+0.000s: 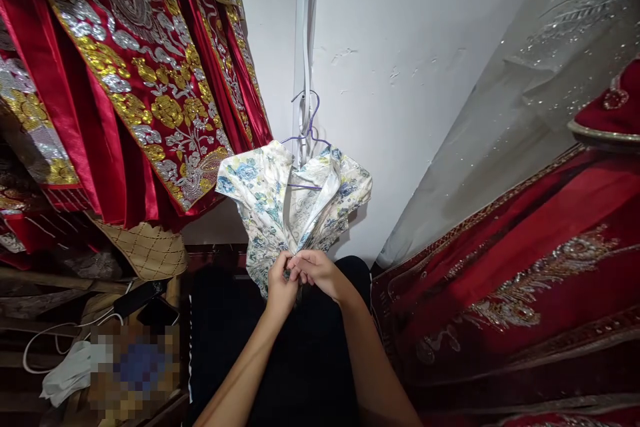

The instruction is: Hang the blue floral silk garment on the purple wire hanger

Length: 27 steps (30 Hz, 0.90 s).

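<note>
Here's the floral shirt, on a thin purple hanger, its open V-neck just above the grip. Left hand and right hand meet at the front edges, fingers pinching creased cloth! Leftward, a shiny red costume gleams with gold and silver sequins; rightward, sheer glittery fabric slopes above a beaded red dress.

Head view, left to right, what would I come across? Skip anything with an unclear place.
Crumpled white wrap, dark smartphone, floral cap-sleeved blouse with the left hand and right hand at its front, sheer sequined fabric.
</note>
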Tool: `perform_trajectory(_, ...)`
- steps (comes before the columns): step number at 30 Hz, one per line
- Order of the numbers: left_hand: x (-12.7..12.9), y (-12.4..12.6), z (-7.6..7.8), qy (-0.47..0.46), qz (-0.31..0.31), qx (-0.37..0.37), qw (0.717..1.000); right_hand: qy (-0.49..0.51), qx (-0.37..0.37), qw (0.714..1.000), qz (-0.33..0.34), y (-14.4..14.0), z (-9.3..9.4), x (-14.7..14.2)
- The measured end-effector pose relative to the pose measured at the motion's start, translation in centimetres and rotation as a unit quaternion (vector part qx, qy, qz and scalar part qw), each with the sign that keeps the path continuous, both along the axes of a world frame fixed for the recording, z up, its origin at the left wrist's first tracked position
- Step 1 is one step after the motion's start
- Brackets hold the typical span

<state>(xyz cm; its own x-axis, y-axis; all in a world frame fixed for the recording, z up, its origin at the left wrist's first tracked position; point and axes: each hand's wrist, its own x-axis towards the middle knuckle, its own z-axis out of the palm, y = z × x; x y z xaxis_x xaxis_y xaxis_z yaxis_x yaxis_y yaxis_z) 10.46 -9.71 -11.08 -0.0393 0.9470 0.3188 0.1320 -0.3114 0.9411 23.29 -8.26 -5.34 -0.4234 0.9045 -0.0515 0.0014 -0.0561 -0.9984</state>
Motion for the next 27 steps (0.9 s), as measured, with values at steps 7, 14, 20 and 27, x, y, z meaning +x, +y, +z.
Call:
perform_trajectory(7,0.9,0.1,-0.2,0.050,0.015,0.015,0.999,0.046,0.059,0.991,-0.113,5.8,10.7,2.4)
perform_trajectory(14,1.1,2.2,3.9,0.066,-0.058,0.010,0.996,0.107,0.164,0.964,-0.181,8.4,19.4,1.9)
perform_trajectory(20,0.5,6.1,18.4,-0.038,-0.043,0.219,0.974,0.054,0.214,0.958,-0.182,5.9,17.8,1.7)
perform_trajectory(27,0.0,9.3,23.6,0.184,-0.029,0.312,0.932,0.058,0.250,0.947,-0.195,9.0,14.6,1.5)
